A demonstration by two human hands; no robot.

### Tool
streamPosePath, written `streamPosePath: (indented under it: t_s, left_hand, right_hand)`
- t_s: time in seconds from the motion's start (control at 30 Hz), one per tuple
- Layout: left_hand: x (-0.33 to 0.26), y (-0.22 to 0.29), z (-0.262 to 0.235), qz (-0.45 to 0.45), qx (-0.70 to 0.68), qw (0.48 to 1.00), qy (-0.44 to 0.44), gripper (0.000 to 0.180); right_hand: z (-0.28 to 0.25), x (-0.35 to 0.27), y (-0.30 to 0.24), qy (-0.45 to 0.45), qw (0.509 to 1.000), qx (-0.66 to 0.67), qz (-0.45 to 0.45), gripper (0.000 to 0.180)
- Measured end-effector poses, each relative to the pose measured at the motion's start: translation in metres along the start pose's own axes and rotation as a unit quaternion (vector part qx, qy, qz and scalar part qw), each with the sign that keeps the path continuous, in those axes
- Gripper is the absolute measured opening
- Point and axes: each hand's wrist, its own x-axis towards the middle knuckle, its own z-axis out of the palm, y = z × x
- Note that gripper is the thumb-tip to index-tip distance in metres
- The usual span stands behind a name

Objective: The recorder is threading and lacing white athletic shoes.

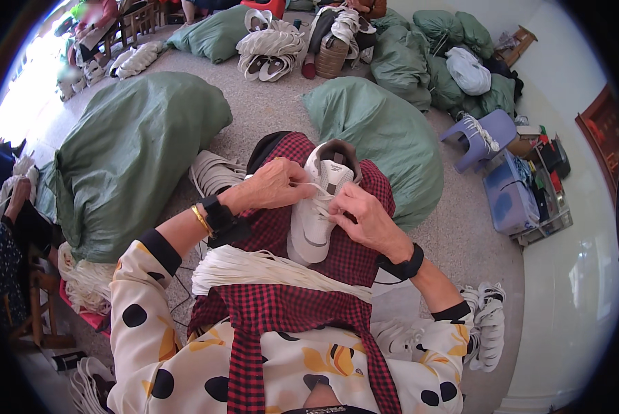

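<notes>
A white sneaker (311, 231) rests on my lap over a red and black checked apron (271, 231), its toe toward me and its brown-lined opening away. With thumb and fingers pinched, my left hand (280, 184) grips a white shoelace (316, 185) at the left side of the tongue. On the right of the sneaker, my right hand (362, 215) is closed at the eyelets, also pinching lace; its fingertips partly cover the lacing. Across my lap, nearer my body, lies a thick bundle of loose white laces (275, 271).
Large green sacks stand ahead at left (140, 145) and right (382, 138). Stacked shoes (490, 324) sit on the floor at right. A purple stool (492, 131) holds laces, near a blue plastic bin (509, 196). Other people sit at the far side and left.
</notes>
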Motion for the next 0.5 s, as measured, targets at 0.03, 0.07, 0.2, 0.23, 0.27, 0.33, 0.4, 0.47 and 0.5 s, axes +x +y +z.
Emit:
streamPosePath:
  t_s: [0.03, 0.07, 0.2, 0.23, 0.27, 0.33, 0.4, 0.47, 0.5]
  left_hand:
    - [0.0, -0.001, -0.001, -0.008, -0.038, 0.999, -0.003, 0.028]
    - [0.0, -0.001, -0.001, -0.015, -0.075, 0.997, -0.007, 0.027]
    - [0.002, 0.0, -0.008, -0.033, -0.148, 0.988, -0.005, 0.027]
    - [0.0, 0.0, -0.014, -0.057, -0.132, 0.99, 0.008, 0.028]
    - [-0.001, -0.002, -0.019, -0.08, -0.116, 0.99, 0.02, 0.03]
    - [-0.007, -0.017, -0.035, -0.079, -0.11, 0.991, 0.016, 0.031]
    - [-0.008, -0.027, -0.043, -0.071, -0.102, 0.992, 0.005, 0.032]
    - [-0.014, -0.028, -0.042, -0.102, -0.13, 0.986, -0.013, 0.031]
    - [-0.014, -0.028, -0.04, -0.1, -0.126, 0.987, -0.021, 0.031]
  right_hand:
    - [-0.001, -0.001, 0.001, 0.004, 0.999, -0.022, -0.032, 0.013]
    - [-0.002, 0.0, 0.002, 0.002, 0.999, -0.022, -0.033, 0.013]
    - [-0.002, 0.002, 0.011, 0.035, 0.998, -0.04, -0.017, 0.014]
    - [0.0, 0.003, 0.011, 0.038, 0.999, -0.028, -0.024, 0.016]
    - [0.001, 0.004, 0.009, 0.041, 0.999, -0.027, -0.022, 0.016]
    - [0.0, 0.007, 0.003, 0.02, 0.999, -0.017, 0.018, 0.022]
    - [0.003, 0.008, 0.013, 0.038, 0.999, -0.032, -0.012, 0.024]
    - [0.004, 0.007, 0.016, 0.054, 0.997, -0.045, -0.043, 0.025]
    - [0.002, 0.007, 0.014, 0.064, 0.997, -0.004, -0.038, 0.024]
